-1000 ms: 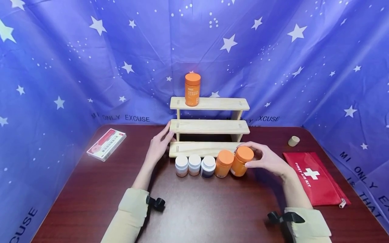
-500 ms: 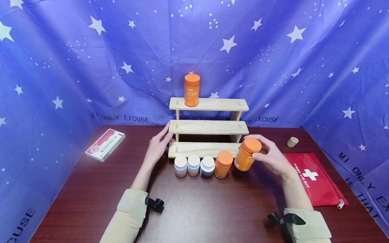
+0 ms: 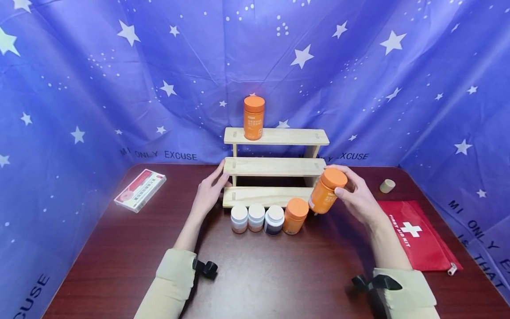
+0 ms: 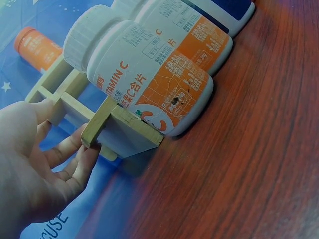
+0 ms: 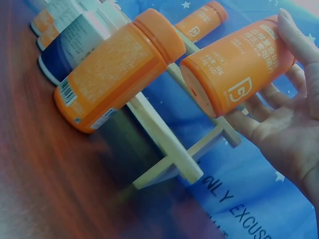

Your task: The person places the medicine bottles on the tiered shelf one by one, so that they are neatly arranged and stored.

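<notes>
My right hand (image 3: pixel 360 199) grips an orange bottle (image 3: pixel 327 191), tilted and held off the table at the right end of the wooden shelf's lowest step (image 3: pixel 275 196). In the right wrist view the thumb and fingers lie round that bottle (image 5: pixel 239 67), its base showing. My left hand (image 3: pixel 208 192) holds the left end of the shelf; the left wrist view has its fingers on the wooden edge (image 4: pixel 97 122). Before the shelf stand several bottles in a row: two white-and-orange ones (image 3: pixel 239 219), a white-and-navy one (image 3: pixel 273 220) and an orange one (image 3: pixel 295 216). Another orange bottle (image 3: pixel 253 118) stands on the top step.
A white-and-red box (image 3: pixel 140 190) lies at the left of the dark red table (image 3: pixel 255 274). At the right are a red first aid pouch (image 3: pixel 416 235) and a small beige cylinder (image 3: pixel 387 186). A blue star-patterned curtain (image 3: pixel 191 57) surrounds the table's back and sides.
The right hand has lifted the orange bottle from the right end of the row, moving it up and to the right while tilting it. The left hand stays on the shelf.
</notes>
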`<state>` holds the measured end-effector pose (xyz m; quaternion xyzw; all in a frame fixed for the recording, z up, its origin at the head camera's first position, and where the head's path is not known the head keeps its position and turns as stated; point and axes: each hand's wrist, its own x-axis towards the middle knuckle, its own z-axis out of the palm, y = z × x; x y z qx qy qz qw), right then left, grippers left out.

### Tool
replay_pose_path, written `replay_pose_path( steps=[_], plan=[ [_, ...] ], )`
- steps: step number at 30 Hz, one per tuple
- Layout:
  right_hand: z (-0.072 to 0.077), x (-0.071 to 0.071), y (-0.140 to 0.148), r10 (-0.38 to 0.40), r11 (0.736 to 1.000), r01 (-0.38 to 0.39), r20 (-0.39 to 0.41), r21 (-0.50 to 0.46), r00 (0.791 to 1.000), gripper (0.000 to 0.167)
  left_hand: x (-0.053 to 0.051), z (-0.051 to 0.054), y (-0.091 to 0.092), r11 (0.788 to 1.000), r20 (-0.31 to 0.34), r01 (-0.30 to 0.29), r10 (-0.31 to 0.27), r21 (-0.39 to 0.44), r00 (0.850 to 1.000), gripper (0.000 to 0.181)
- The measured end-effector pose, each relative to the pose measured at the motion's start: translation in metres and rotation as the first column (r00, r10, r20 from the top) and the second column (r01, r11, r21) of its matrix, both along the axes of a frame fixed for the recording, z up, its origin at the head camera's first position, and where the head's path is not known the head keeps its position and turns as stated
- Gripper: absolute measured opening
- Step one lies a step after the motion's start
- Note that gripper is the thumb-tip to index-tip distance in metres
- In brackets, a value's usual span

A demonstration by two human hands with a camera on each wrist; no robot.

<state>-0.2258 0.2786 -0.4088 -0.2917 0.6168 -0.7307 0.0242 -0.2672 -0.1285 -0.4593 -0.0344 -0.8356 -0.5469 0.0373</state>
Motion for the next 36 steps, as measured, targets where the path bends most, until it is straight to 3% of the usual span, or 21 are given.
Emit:
replay_pose_path(
  steps=[10,20,36],
  plan=[
    [0.036,-0.023,-0.013,-0.062,0.998,0.062,0.000,0.008,0.998,0.039,0.000,0.001,0.001,0.999,0.011,0.015,-0.015,0.036,1.000,0.054],
    [0.068,-0.055,-0.028,-0.102,0.988,0.099,0.018,0.118,0.995,0.038,-0.001,0.000,0.001,1.000,0.004,0.014,-0.014,0.019,1.000,0.054],
    [0.097,-0.104,-0.052,-0.160,0.977,0.149,0.064,0.149,0.985,0.036,0.001,0.002,0.002,1.000,0.002,0.003,-0.003,0.000,1.000,0.057]
  ],
)
